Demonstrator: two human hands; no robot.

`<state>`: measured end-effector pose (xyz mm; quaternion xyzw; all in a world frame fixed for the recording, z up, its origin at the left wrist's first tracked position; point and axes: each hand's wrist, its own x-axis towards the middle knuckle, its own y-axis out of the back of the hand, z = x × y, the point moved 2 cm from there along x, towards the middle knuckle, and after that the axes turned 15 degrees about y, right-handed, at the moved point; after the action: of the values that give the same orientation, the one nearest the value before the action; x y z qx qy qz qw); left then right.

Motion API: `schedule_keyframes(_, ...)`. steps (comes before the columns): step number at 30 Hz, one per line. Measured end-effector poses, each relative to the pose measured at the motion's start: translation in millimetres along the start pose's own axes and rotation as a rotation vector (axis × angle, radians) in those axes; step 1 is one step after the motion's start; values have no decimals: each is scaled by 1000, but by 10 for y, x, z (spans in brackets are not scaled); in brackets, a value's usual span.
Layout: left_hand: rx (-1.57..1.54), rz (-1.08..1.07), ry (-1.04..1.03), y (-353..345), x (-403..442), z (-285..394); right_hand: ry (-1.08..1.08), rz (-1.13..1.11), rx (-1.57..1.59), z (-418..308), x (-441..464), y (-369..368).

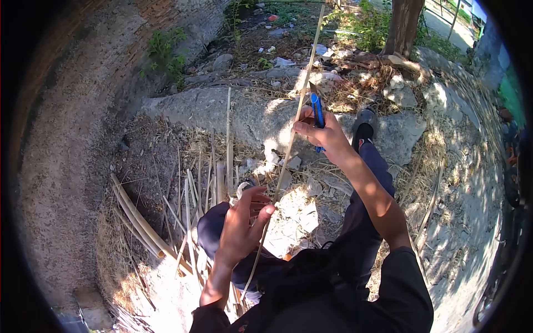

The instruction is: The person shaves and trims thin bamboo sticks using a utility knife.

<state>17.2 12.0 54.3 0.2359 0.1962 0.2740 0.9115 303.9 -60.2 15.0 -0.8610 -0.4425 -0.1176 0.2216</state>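
Note:
A long, thin bamboo strip [309, 62] runs slantwise from the top of the view down past my lap. My right hand [325, 135] is closed round a blue utility knife [317, 111], blade out and pointing up. That same hand pinches the strip between thumb and fingertips. Lower down, my left hand [244, 226] has its fingers apart, with the thumb tip close beside the strip; whether it touches cannot be made out. Several more split bamboo strips [229, 127] stand and lie in front of my bent knee.
Thicker bamboo pieces [136, 216] lie on the ground at left, beside a brick wall [66, 166]. A long stone ledge [194, 114] crosses ahead, with my shoe [365, 123] on it. Rubble and litter [284, 62] lie beyond, near a tree trunk [403, 28].

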Motion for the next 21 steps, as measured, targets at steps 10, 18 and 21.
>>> schedule_keyframes(10, -524, -418, 69, -377, 1196, -28, -157, -16, -184, 166, 56, 84)
schedule_keyframes(18, -724, -416, 41, -308, 1235, -272, 235, -217, -885, 5, -17, -184)
schedule_keyframes(21, -771, -387, 42, -244, 1171, -308, 239, -392, -994, 123, -38, -233)
